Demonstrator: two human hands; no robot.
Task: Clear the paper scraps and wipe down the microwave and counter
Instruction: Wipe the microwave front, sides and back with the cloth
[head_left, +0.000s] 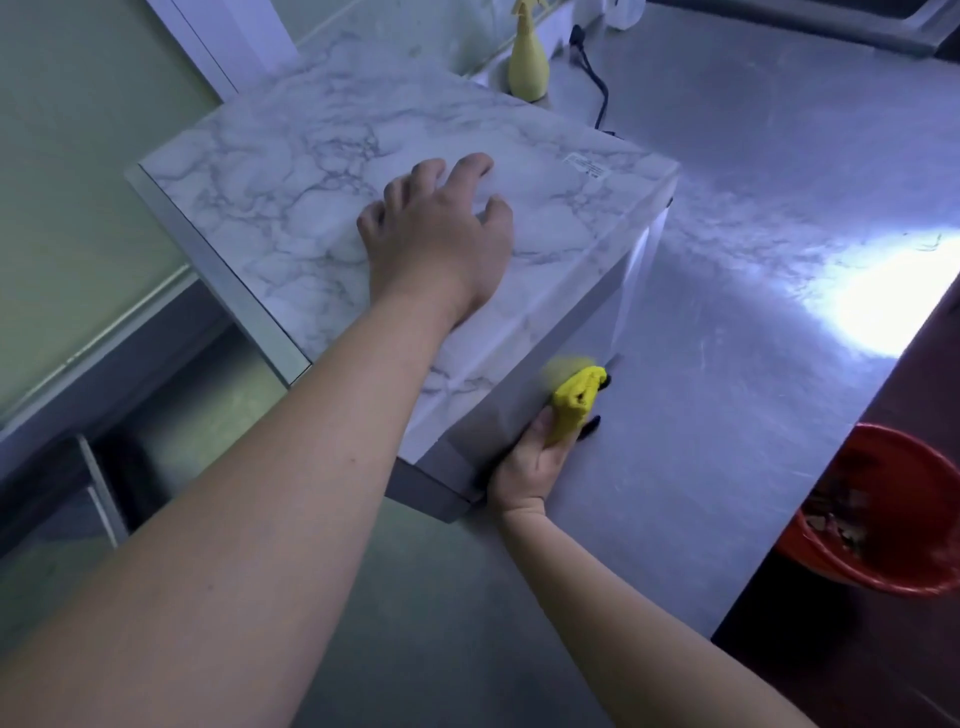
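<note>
At counter (753, 364) left end: marble-topped microwave (291, 197), broad bare steel to its right. Left hand (441, 234) rests spread on top, holding nothing. Right hand (530, 462) grips bunched yellow cloth (574, 402) against microwave's side, low. Red bucket (909, 499) past counter edge.

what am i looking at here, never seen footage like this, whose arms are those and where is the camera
There is no machine here. It is one picture from a wide-angle camera worn on a person's head, looking down at their own bare arms. The left hand rests on top of the marble-patterned white microwave. The right hand grips a folded yellow cloth against the microwave's side, low by the brushed steel counter. Behind the microwave are a pale yellow spray bottle and a black power cord. A red plastic bucket holding some rubbish sits beyond the counter's right edge.
</note>
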